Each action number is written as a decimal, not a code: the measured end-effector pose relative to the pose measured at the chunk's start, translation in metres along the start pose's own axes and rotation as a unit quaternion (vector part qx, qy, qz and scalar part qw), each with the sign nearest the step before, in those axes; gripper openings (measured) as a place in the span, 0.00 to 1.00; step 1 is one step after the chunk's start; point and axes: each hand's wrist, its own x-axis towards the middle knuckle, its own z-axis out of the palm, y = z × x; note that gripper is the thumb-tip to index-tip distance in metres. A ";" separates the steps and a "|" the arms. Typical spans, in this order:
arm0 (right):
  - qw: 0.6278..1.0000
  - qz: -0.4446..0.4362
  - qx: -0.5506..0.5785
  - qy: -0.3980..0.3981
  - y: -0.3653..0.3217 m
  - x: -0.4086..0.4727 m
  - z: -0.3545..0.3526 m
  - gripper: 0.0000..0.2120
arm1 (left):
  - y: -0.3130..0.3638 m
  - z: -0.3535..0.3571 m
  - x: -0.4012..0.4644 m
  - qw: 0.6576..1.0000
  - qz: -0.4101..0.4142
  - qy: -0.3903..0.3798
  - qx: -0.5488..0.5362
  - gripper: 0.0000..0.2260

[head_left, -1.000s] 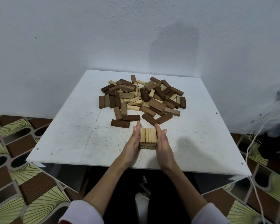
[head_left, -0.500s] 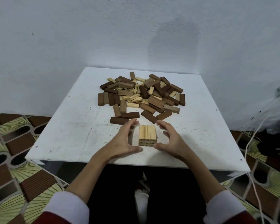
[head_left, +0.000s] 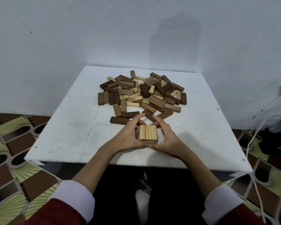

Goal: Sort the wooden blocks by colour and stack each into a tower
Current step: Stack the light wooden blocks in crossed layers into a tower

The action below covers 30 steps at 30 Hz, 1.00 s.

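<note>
Fingers (head_left: 137,118) of the left hand (head_left: 128,137) and right hand (head_left: 167,138) curve round the pale-block tower (head_left: 148,133), thumbs meeting at its near face. The tower stands near the white surface's (head_left: 63,135) front edge; the mixed block pile (head_left: 141,95) lies behind.

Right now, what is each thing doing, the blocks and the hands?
Light tower: short, upright, three blocks across the top, near the table's front edge.
Block pile: unsorted, dark and light mixed, lying loose.
Left hand: curved around the tower's left side.
Right hand: curved around its right side.
Table: white, speckled.
</note>
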 end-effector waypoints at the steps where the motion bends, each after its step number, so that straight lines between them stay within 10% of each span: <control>1: 1.000 -0.001 -0.001 0.002 0.001 0.000 0.001 0.46 | 0.001 0.000 0.000 1.000 -0.003 -0.001 0.002 0.46; 30: 1.000 -0.014 0.002 0.027 0.006 -0.002 0.006 0.44 | 0.002 0.004 -0.006 1.000 -0.013 0.020 -0.018 0.43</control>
